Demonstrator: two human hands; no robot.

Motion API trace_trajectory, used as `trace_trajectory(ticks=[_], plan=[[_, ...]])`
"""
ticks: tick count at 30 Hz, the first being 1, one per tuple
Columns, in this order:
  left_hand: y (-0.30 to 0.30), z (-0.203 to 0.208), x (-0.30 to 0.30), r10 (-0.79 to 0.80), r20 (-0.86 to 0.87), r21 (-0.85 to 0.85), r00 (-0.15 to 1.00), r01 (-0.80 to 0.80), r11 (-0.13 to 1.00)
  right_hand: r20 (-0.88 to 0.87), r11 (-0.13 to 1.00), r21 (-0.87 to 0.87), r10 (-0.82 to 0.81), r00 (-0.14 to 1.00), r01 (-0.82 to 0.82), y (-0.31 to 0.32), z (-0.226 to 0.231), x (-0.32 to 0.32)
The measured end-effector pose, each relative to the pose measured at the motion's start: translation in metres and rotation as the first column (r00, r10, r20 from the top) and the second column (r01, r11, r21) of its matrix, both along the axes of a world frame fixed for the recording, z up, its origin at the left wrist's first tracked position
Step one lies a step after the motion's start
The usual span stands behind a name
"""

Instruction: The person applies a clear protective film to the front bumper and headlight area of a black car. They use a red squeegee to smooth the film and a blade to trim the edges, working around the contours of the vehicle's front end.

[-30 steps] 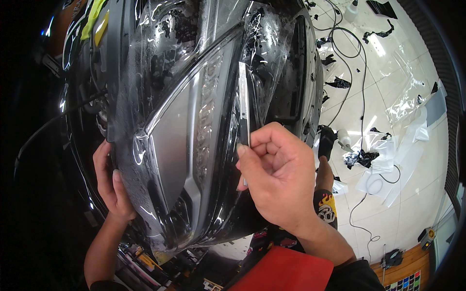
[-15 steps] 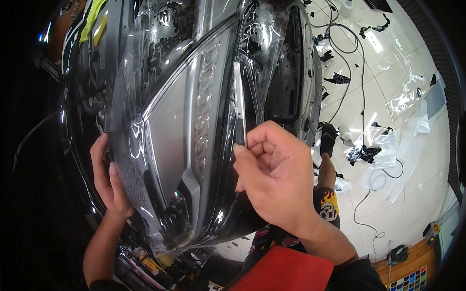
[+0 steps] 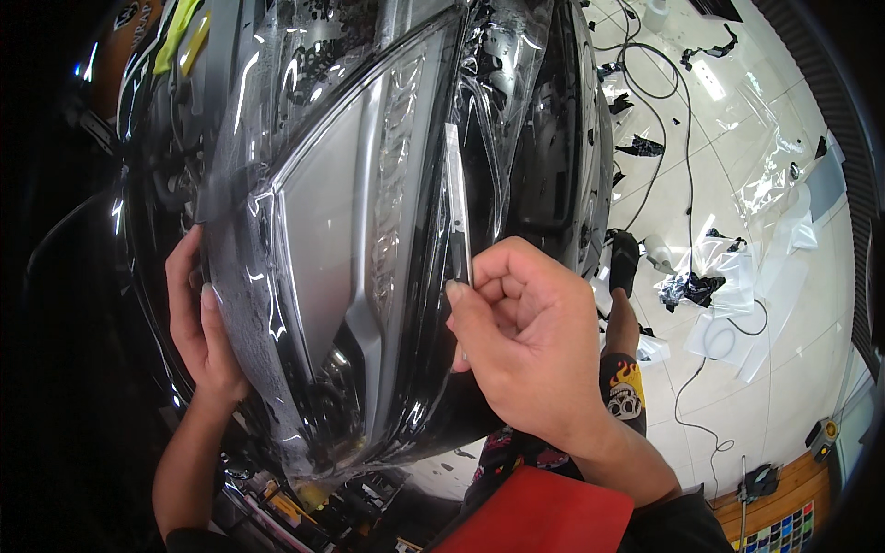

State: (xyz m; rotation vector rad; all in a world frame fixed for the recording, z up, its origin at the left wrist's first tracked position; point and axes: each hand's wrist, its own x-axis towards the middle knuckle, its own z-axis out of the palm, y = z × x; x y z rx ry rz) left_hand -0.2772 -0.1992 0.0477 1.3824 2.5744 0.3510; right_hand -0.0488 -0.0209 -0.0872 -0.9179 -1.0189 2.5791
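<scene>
A car headlight (image 3: 324, 249) under wet, wrinkled clear film (image 3: 241, 304) fills the middle. My right hand (image 3: 535, 341) pinches a slim snap-off utility knife (image 3: 455, 198) between thumb and fingers, its long blade pointing away from me. The blade lies over the dark strip right of the headlight, beside loose folds of film (image 3: 493, 138); whether its tip touches the surface I cannot tell. At the left edge of the film-covered body, my left hand (image 3: 205, 346) has its fingers stretched out and thumb apart, with the fingertips against that edge.
Black film scraps (image 3: 691, 290) and a dark cable (image 3: 690, 166) lie on the tiled floor at right. A person's foot (image 3: 624, 263) is beside the car. A red flat piece (image 3: 544, 511) sits at my front. Yellow-green strips (image 3: 177, 37) hang at far left.
My left hand has slid slightly away from me along the edge. The knife has barely shifted in my right hand, and its grip is the same.
</scene>
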Motion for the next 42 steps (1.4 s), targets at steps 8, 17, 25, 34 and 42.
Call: trace_trajectory(ticks=[8,17,25,34,42], plan=[[0.001,0.001,0.000,0.001,0.007,0.000,1.000,-0.001,1.000,0.013,1.000,0.015,0.018,1.000,-0.018,-0.011,0.002,0.005],[0.003,-0.001,0.001,-0.041,-0.005,0.021,0.999,0.041,0.999,0.019,0.999,0.038,0.015,1.000,-0.015,-0.020,0.006,0.011],[0.005,-0.001,0.000,-0.096,-0.065,0.009,0.993,0.096,0.995,0.026,0.998,0.055,0.007,1.000,-0.009,-0.031,0.005,0.016],[0.003,-0.001,-0.003,-0.060,-0.046,0.006,0.997,0.060,0.998,0.038,0.996,0.090,-0.006,0.999,0.003,-0.043,0.009,0.020],[0.004,-0.007,0.000,-0.077,-0.034,0.073,0.996,0.079,0.994,0.069,0.992,0.124,0.010,0.998,-0.019,-0.056,0.012,0.023]])
